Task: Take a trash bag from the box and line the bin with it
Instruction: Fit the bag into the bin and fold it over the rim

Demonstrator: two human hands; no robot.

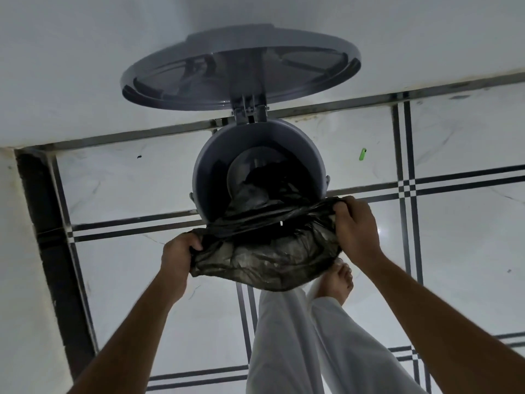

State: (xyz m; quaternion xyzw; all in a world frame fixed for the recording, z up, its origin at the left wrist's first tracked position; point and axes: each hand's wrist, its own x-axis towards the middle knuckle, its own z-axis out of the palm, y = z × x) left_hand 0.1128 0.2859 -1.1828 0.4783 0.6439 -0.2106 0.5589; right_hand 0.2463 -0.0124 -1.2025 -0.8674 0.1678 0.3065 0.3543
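Standing against the far wall: grey bin (202,169), lid (241,66) raised. Black trash bag (264,251) stretched left to right over its near rim, left hand (177,255) and right hand (356,226) each clenching an end.

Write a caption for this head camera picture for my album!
Two hands stretch a crinkly black plastic trash bag over the round grey bin's rim, lid up.

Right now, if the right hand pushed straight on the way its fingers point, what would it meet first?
Probably the near rim of the bin: the right hand grips the trash bag edge just short of it, though depth is unclear.
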